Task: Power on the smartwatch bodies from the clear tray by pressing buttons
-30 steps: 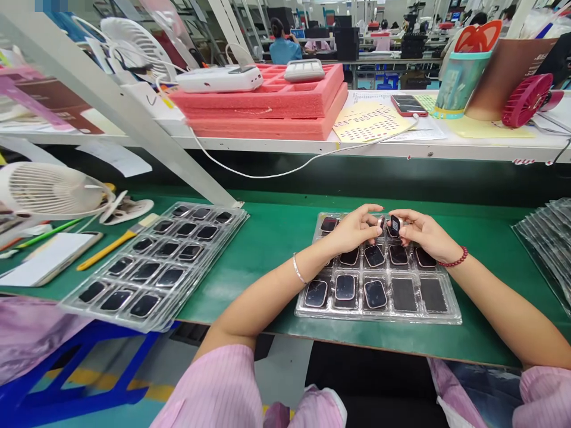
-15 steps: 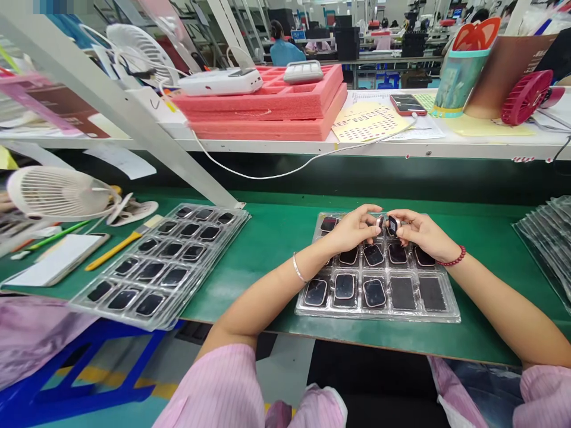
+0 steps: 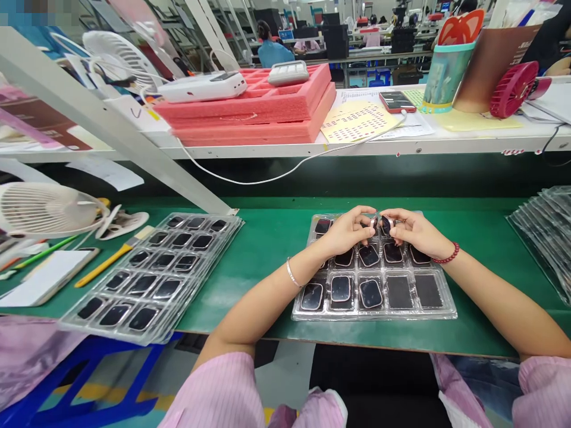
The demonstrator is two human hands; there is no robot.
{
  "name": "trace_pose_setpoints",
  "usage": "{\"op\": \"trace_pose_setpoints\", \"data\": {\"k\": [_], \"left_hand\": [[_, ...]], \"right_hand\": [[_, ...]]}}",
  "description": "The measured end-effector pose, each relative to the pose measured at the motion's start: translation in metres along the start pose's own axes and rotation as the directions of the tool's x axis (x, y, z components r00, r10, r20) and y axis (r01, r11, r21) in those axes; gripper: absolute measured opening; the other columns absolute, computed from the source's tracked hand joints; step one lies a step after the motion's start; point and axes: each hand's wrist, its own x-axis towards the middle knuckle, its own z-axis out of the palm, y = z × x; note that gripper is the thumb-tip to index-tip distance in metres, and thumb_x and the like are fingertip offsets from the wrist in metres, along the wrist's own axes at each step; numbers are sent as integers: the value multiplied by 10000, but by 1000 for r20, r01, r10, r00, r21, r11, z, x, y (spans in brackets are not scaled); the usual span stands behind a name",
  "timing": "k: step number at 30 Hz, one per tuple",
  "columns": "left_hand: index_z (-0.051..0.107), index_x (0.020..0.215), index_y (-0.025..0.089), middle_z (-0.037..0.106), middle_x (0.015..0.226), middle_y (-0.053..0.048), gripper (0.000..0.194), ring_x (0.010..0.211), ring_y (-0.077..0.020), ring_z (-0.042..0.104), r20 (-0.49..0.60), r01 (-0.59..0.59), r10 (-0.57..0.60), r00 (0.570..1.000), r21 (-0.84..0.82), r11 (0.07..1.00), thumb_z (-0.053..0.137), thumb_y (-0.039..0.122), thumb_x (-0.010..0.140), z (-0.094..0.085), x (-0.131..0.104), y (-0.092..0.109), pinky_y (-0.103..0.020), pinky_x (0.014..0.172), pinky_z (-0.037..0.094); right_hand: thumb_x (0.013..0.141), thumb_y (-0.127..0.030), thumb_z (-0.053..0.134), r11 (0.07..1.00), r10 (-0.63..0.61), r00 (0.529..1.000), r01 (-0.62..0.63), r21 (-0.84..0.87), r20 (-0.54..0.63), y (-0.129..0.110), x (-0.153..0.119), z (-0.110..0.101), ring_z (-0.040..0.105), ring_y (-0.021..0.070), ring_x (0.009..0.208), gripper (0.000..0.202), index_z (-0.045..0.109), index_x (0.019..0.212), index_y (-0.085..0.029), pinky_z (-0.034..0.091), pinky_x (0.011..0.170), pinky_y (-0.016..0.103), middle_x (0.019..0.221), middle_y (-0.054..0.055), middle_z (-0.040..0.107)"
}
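Note:
Both hands are over the back part of a clear plastic tray (image 3: 375, 314) on the green bench. My left hand (image 3: 350, 230) pinches a small dark watch-like piece (image 3: 373, 223) with a light rim. Close beside it, my right hand (image 3: 413, 230) grips another dark square piece (image 3: 386, 225), tilted up on edge. Dark rounded-square pieces lie in many of the tray's pockets, among them one (image 3: 341, 288) in the front row. Two front pockets at the right (image 3: 398, 292) hold no such piece. Fingers and forearms hide part of the back rows.
Stacked trays with dark pieces (image 3: 163, 261) lie left, beside a yellow-handled brush (image 3: 104, 264), a notepad (image 3: 49, 276) and a fan (image 3: 49, 209). More clear trays (image 3: 544, 238) stand right. The shelf (image 3: 276, 150) above holds pink foam (image 3: 250, 119) and a cup (image 3: 448, 77).
The camera view has shifted slightly, so the scene sits a little differently. The piece in my right hand has turned slightly; both hands stay close together over the tray.

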Motion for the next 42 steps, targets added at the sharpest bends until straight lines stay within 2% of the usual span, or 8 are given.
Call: {"op": "trace_pose_setpoints", "data": {"k": [6,16,24,28,34,36,39,42], "left_hand": [[528,1213,143,664,1062,-92,407,836,-153,705,-89,32,-34,995,-25,999,624,192,821,2,1,6,-207,618,497],[541,1133,147,677,914,-33,402,717,-110,666,-67,22,-18,998,58,998,597,83,739,5,1,6,-183,559,453],[562,962,120,664,818,-41,147,680,-124,666,-53,25,-15,998,190,982,563,215,849,3,7,12,-202,552,434],[619,848,150,691,864,-28,57,829,-155,645,50,-196,205,977,579,791,569,170,828,37,-24,26,-297,782,503],[664,1036,138,555,1403,-148,217,1327,-308,477,287,-351,214,934,850,392,587,265,878,102,-62,21,-456,1078,426],[580,1264,124,456,1505,-165,416,1400,-318,409,272,-337,223,936,876,345,588,291,883,95,-67,19,-481,1128,384],[424,1441,141,425,1537,-152,584,1433,-283,383,158,-253,262,952,888,383,542,353,910,51,-77,16,-471,1178,332],[378,1473,93,384,1555,-194,670,1465,-316,331,-174,63,209,962,890,451,549,364,884,-4,-98,7,-492,1204,275]], "right_hand": [[836,-273,659,999,33,994,-32,9,-107,1,2,2,709,200,887,460,604,1289,-217,629,725,346,1092,78,697],[736,-168,646,999,31,997,-32,-16,-64,-5,0,4,722,198,847,403,640,1136,-221,612,680,317,1041,50,729],[796,-401,682,998,58,986,-59,-7,-159,-6,2,2,705,196,762,217,607,899,-226,582,705,354,892,54,755],[829,-379,652,928,-120,975,43,-369,-187,-11,-27,-3,669,268,1029,177,648,761,-215,512,938,459,1097,97,724],[871,-346,611,598,-213,971,43,-800,-107,-9,-106,2,528,337,1256,166,683,783,-226,403,1077,544,1248,107,663],[882,-355,600,566,-232,958,-6,-824,-166,-1,-125,4,478,335,1323,250,673,1076,-216,384,1110,551,1359,130,595],[920,-417,544,588,-210,930,-127,-798,-303,18,-146,6,403,345,1405,612,424,1466,-169,348,1149,572,1494,174,470],[954,-504,459,641,-152,915,-197,-742,-374,40,-162,8,350,375,1446,698,303,1556,-186,313,1169,605,1561,168,392]]}}
